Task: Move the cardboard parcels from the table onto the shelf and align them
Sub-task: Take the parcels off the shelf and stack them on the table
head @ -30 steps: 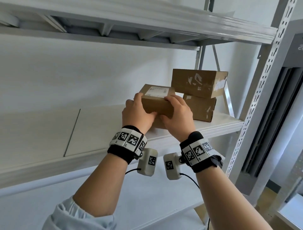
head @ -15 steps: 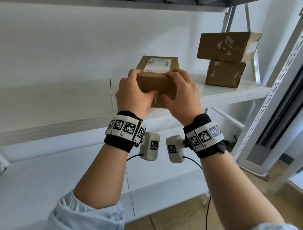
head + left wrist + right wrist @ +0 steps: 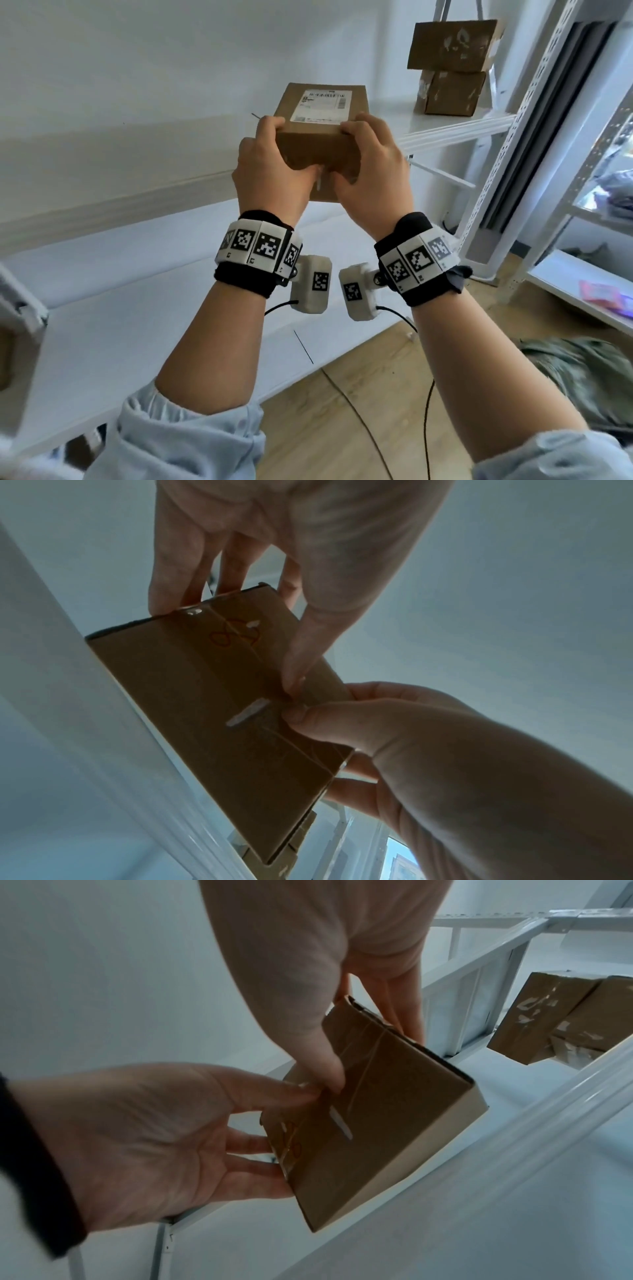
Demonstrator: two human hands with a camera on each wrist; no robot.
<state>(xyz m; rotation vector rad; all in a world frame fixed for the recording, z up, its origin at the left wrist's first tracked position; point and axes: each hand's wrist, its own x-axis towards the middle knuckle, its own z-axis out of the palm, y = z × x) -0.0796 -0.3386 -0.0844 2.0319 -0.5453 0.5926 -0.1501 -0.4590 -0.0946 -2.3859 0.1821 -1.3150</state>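
I have both hands on the parcel [image 3: 320,137]: my left hand [image 3: 270,171] grips its left end, fingers curled over the top edge and thumb pressed to the near face; my right hand [image 3: 371,174] grips the right end the same way, and the two thumbs nearly meet on the near face, beside a short strip of tape [image 3: 248,712]; the parcel sits between my palms with its white label [image 3: 322,107] facing up, and it hangs at the front lip of the shelf [image 3: 455,132]; whether it touches the lip I cannot tell; from the left wrist I see its taped underside with a red scribble [image 3: 234,637] near my fingers [image 3: 171,588]; beyond my right hand, well apart along the same shelf, two parcels are stacked, the upper box [image 3: 452,44] overhanging the lower box [image 3: 448,92]; further right stands the perforated upright [image 3: 534,102]; below my wrists lies a lower shelf [image 3: 137,325], then wooden floor [image 3: 359,411] with cables [image 3: 426,411] trailing.
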